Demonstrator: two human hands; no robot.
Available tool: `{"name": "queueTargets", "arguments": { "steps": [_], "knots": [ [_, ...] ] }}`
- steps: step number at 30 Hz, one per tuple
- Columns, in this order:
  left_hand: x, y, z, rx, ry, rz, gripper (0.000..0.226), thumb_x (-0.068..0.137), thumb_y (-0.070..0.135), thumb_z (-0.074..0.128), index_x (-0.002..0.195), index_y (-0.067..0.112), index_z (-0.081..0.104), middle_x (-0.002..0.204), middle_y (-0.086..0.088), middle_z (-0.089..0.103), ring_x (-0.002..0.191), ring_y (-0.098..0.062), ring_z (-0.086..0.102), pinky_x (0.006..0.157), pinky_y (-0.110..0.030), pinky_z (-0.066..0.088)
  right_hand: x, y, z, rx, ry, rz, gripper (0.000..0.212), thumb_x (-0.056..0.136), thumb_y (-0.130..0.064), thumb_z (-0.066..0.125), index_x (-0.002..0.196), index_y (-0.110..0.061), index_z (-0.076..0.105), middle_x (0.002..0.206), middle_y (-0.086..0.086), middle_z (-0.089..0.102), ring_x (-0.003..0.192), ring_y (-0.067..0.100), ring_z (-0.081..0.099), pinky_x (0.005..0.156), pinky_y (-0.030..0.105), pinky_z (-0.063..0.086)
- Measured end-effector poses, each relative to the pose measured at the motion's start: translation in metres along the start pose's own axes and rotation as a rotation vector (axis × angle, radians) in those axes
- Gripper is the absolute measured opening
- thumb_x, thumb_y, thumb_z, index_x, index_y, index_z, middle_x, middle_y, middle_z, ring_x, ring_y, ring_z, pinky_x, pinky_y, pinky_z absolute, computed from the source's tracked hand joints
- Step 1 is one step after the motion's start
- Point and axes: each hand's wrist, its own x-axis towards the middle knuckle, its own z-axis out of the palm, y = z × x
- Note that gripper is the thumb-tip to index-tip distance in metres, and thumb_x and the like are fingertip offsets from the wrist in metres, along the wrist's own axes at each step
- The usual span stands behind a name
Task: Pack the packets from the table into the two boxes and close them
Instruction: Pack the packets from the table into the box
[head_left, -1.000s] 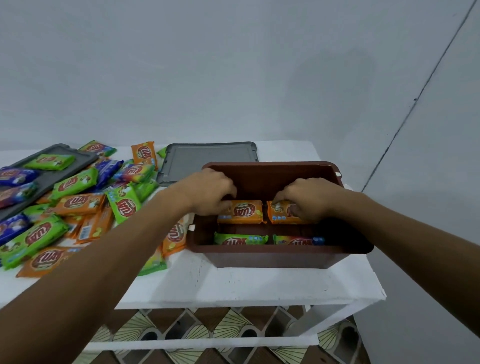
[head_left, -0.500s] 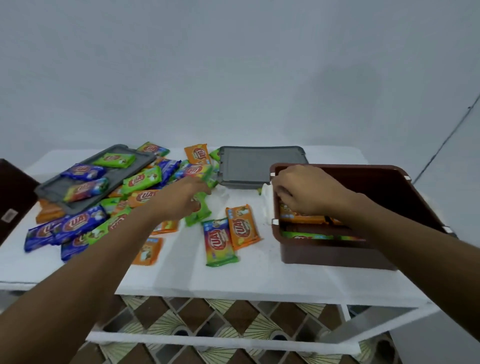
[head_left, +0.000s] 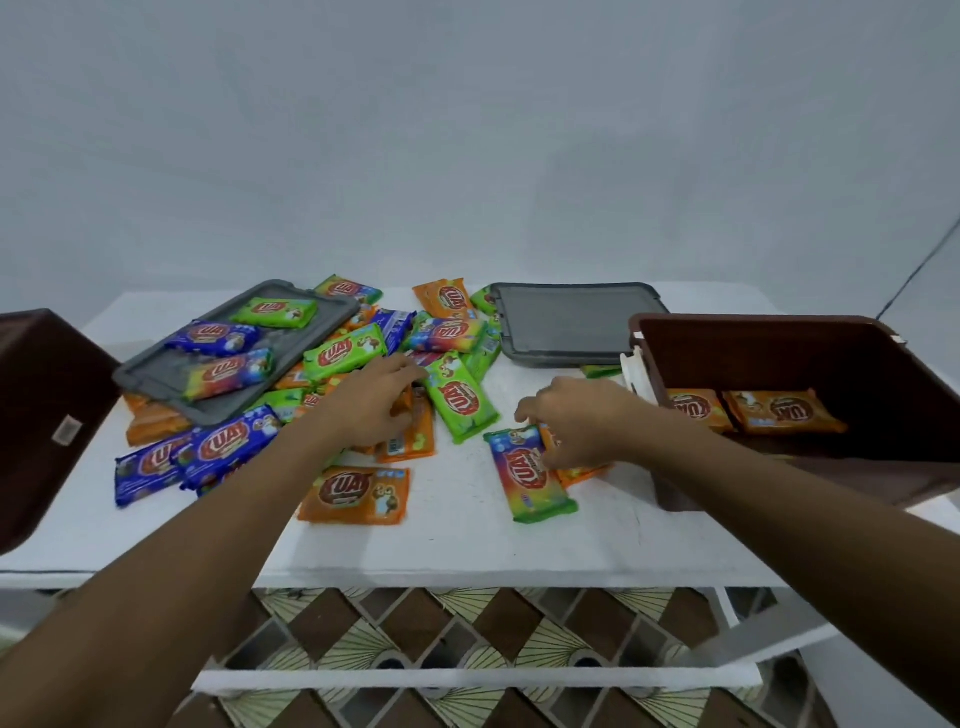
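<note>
While the right hand (head_left: 576, 418) is closing on its pick: its grip is curling narrow onto a half-hidden orange packet (head_left: 584, 473), which is lying on the surface (head_left: 467, 540) just left of the right box (head_left: 769, 325) and touching a rainbow packet (head_left: 530, 475). Both could be coming up together, or the slick wrapper could be slipping free over the box wall.
Left hand (head_left: 371, 402): it is reaching flat into the pile (head_left: 332, 358), grip spread wide and holding nothing I can make out, fingertips just beside a green packet (head_left: 460, 400). Raking there could be shoving neighbours about.
Near orange packet (head_left: 356, 493): it is lying alone towards the near edge, right beside the left forearm. A careless sweep could be sending it to the floor.
Right box, contents: two orange packets (head_left: 693, 408) (head_left: 784, 411) are lying flat side by side inside. The near wall is hiding anything closer.
Left box (head_left: 47, 405): only an outer wall with a label is showing at the left edge, so I cannot tell what it is holding.
Left lid (head_left: 150, 371): it is resting tilted on the pile and carrying three packets, one green, one blue, one rainbow. Lifting it loaded would be spilling them.
Right lid (head_left: 566, 322): it is lying flat on the far side, near the right box.
Progress: most packets are lying outside the boxes, I reckon.
</note>
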Motion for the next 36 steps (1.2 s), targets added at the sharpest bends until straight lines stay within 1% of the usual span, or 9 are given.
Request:
{"name": "queueTargets", "arguments": {
  "steps": [3, 7, 12, 16, 22, 26, 29, 32, 36],
  "knots": [
    [0.006, 0.004, 0.001, -0.032, 0.004, -0.059, 0.071, 0.089, 0.040, 0.062, 0.150, 0.023, 0.029, 0.153, -0.007, 0.032, 0.139, -0.027, 0.031, 0.109, -0.052, 0.034, 0.015, -0.014, 0.010, 0.005, -0.131, 0.054, 0.097, 0.073, -0.054, 0.075, 0.150, -0.023, 0.026, 0.142, 0.007, 0.047, 0.127, 0.024, 0.041, 0.094, 0.040, 0.043],
    [0.021, 0.023, 0.003, -0.104, -0.008, -0.153, 0.084, 0.085, 0.048, 0.066, 0.152, 0.023, 0.022, 0.154, -0.006, 0.032, 0.141, -0.028, 0.027, 0.113, -0.051, 0.029, 0.021, -0.018, 0.013, 0.046, -0.186, 0.090, 0.109, 0.067, -0.055, 0.080, 0.152, -0.020, 0.021, 0.144, 0.008, 0.042, 0.129, 0.026, 0.035, 0.104, 0.045, 0.036],
    [0.033, 0.029, 0.007, -0.343, 0.044, -0.292, 0.092, 0.073, 0.038, 0.081, 0.148, 0.024, 0.029, 0.145, -0.006, 0.044, 0.134, -0.031, 0.038, 0.108, -0.050, 0.038, 0.023, -0.018, 0.008, 0.147, -0.123, 0.109, 0.083, 0.067, -0.047, 0.083, 0.136, -0.021, 0.044, 0.127, 0.004, 0.049, 0.111, 0.019, 0.045, 0.094, 0.037, 0.045],
    [0.035, 0.032, -0.004, -0.768, 0.151, -0.330, 0.070, 0.080, 0.010, 0.077, 0.139, 0.024, 0.042, 0.136, -0.005, 0.050, 0.118, -0.024, 0.055, 0.090, -0.031, 0.050, 0.018, -0.004, -0.013, 0.432, -0.093, 0.102, 0.033, 0.078, -0.027, 0.078, 0.103, -0.024, 0.058, 0.111, -0.001, 0.060, 0.092, 0.015, 0.059, 0.074, 0.028, 0.053],
    [0.035, 0.043, -0.019, -1.041, 0.245, -0.311, 0.057, 0.083, 0.011, 0.075, 0.132, 0.020, 0.049, 0.130, -0.002, 0.058, 0.112, -0.019, 0.059, 0.093, -0.039, 0.053, -0.001, 0.022, -0.041, 0.834, -0.046, 0.155, 0.032, 0.083, -0.018, 0.075, 0.109, -0.020, 0.057, 0.102, 0.001, 0.070, 0.088, 0.017, 0.070, 0.069, 0.026, 0.057],
    [0.038, 0.063, -0.038, -1.041, 0.213, -0.166, 0.046, 0.094, 0.014, 0.061, 0.137, 0.024, 0.050, 0.135, 0.006, 0.048, 0.123, -0.008, 0.042, 0.091, -0.024, 0.040, -0.018, 0.039, -0.051, 0.967, 0.045, 0.148, 0.032, 0.083, -0.016, 0.074, 0.108, -0.021, 0.056, 0.102, 0.001, 0.070, 0.090, 0.015, 0.069, 0.070, 0.025, 0.058],
    [0.044, 0.079, -0.052, -0.832, 0.137, -0.044, 0.036, 0.100, 0.015, 0.049, 0.130, 0.034, 0.052, 0.137, 0.004, 0.051, 0.110, -0.013, 0.052, 0.082, -0.021, 0.046, -0.027, 0.054, -0.052, 1.041, 0.091, 0.173, 0.033, 0.082, -0.012, 0.073, 0.107, -0.020, 0.053, 0.106, 0.009, 0.068, 0.094, 0.020, 0.069, 0.075, 0.032, 0.060],
    [0.051, 0.101, -0.065, -0.702, 0.143, -0.039, 0.032, 0.101, 0.019, 0.041, 0.128, 0.036, 0.045, 0.115, -0.014, 0.060, 0.096, -0.033, 0.060, 0.082, -0.042, 0.050, -0.042, 0.074, -0.052, 1.147, 0.123, 0.182, 0.035, 0.082, -0.006, 0.070, 0.110, -0.020, 0.055, 0.110, 0.015, 0.064, 0.093, 0.025, 0.069, 0.069, 0.034, 0.059],
    [0.061, 0.141, -0.090, -0.626, 0.136, -0.021, 0.022, 0.097, 0.028, 0.050, 0.118, 0.030, 0.047, 0.070, -0.004, 0.055, 0.063, -0.022, 0.051, 0.057, -0.031, 0.037, -0.070, 0.116, -0.051, 1.216, 0.217, 0.225, 0.023, 0.081, -0.003, 0.070, 0.099, -0.015, 0.062, 0.103, 0.014, 0.067, 0.082, 0.020, 0.068, 0.062, 0.028, 0.055]
  ]
}}
